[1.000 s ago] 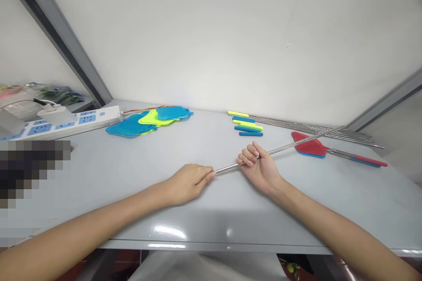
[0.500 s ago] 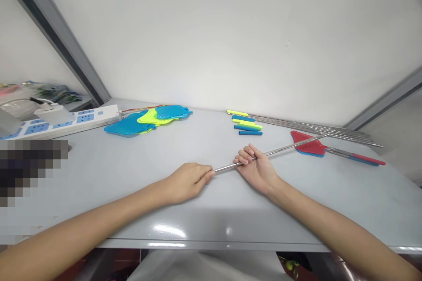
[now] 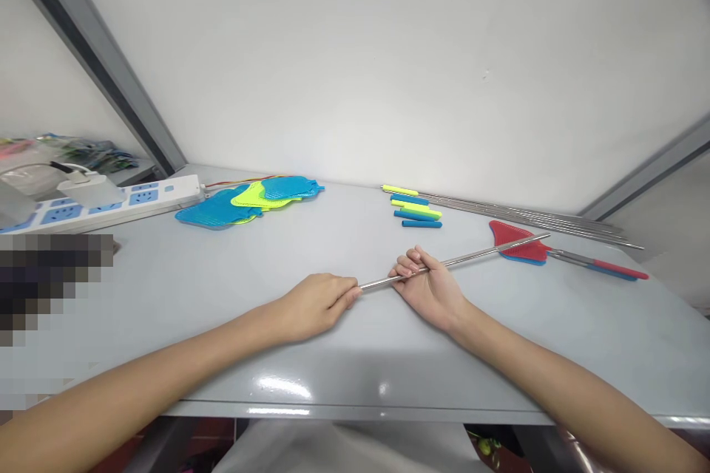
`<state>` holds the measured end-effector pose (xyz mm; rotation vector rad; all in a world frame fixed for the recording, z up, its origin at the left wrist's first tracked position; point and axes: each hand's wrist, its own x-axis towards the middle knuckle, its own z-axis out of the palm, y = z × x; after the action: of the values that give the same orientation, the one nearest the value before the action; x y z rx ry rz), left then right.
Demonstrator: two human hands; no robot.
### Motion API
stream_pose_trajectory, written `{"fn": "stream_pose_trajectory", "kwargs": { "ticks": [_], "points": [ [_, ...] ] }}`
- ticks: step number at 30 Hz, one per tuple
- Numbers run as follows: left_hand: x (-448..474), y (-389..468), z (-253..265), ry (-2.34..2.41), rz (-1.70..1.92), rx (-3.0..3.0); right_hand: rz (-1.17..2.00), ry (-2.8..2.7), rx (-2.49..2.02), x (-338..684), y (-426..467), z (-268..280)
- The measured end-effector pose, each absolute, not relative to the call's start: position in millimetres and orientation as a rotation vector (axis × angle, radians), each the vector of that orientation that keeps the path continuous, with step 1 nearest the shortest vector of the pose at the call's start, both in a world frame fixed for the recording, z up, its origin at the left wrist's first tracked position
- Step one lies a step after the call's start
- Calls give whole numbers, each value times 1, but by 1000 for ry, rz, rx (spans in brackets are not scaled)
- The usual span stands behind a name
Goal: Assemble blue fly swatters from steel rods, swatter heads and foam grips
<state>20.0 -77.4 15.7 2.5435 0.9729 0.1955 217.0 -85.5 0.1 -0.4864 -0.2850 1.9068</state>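
Note:
A thin metal rod (image 3: 477, 257) slants up to the right across the grey table. My left hand (image 3: 319, 307) is closed around its near end, hiding that end. Farther along, my right hand (image 3: 427, 287) is palm up with its fingers curled over the rod. The rod's free end passes above a red fly swatter head (image 3: 513, 236), which lies on a blue one with their handles (image 3: 618, 268) pointing right. Beyond my right hand lie several blue and yellow-green handle sleeves (image 3: 421, 224). Loose swatter heads (image 3: 222, 208), blue and yellow-green, overlap at the back left.
Several metal rods (image 3: 532, 216) lie along the wall at the back right, one end wearing a yellow-green sleeve. A white power strip (image 3: 160, 196) with plugs runs along the left. The table's front edge (image 3: 344, 412) is close to my body.
The rod's far end has dipped slightly and shifted a little left. My right hand has moved slightly left and down with it. My left hand looks unchanged.

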Motion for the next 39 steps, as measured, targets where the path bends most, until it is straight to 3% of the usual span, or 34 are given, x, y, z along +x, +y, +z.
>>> {"fn": "stream_pose_trajectory", "kwargs": {
  "ticks": [39],
  "points": [
    [18, -76, 14, 985, 188, 2547, 1929, -417, -495, 210, -94, 3]
  ]
}}
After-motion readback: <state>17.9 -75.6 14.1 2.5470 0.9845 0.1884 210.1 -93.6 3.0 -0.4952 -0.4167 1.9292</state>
